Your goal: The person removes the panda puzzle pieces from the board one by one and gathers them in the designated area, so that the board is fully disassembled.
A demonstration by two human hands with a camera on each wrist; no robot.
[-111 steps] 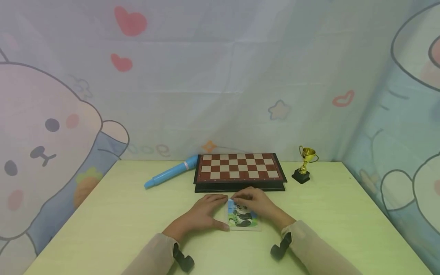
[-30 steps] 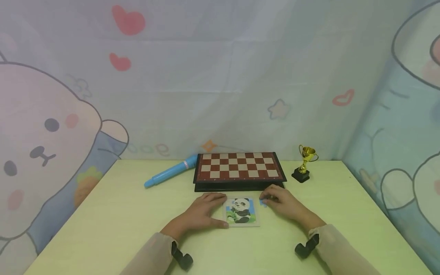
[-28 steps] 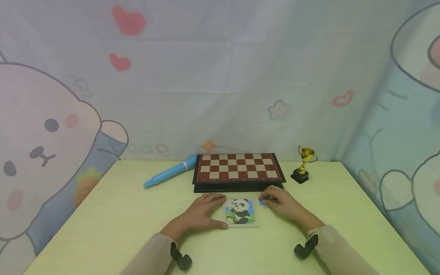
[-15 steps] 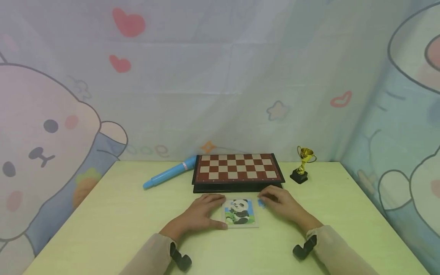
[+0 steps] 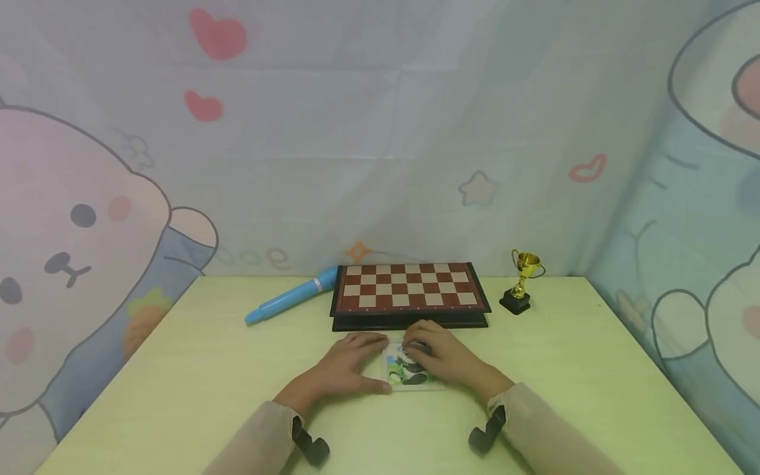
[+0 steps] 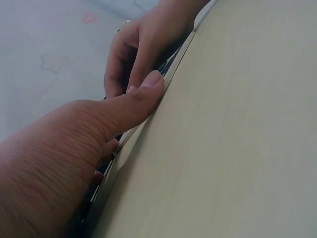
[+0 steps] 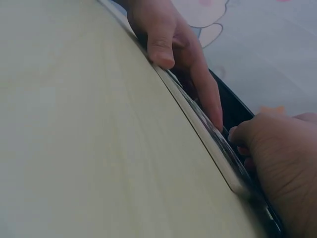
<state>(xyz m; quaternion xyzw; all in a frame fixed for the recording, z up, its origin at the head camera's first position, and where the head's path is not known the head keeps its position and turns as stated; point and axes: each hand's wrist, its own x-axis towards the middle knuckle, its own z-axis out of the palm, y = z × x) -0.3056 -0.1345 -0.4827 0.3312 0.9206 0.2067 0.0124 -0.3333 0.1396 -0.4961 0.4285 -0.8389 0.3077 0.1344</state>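
Observation:
A small square panda jigsaw puzzle (image 5: 410, 379) in a pale frame lies on the table. My left hand (image 5: 344, 366) holds its left side, thumb at the near corner and fingers at the far one. My right hand (image 5: 442, 356) is over the upper part of the picture, thumb and fingertips drawn together on a small blue puzzle piece, which they hide. In the left wrist view my thumb (image 6: 131, 106) lies on the frame's edge. The right wrist view shows the puzzle's edge (image 7: 200, 131) side-on, with curled right fingers (image 7: 242, 134) just behind it.
Right behind the puzzle stands a folded chessboard box (image 5: 410, 297). A blue microphone-shaped pen (image 5: 291, 300) lies to its left, and a small gold trophy cup (image 5: 519, 287) stands to its right. A printed cloth (image 5: 332, 132) hangs behind the pale table (image 5: 196, 369).
My right hand, which was pinching the blue piece on the table right of the puzzle, has moved left over the picture. The left hand has stayed at the frame's left side.

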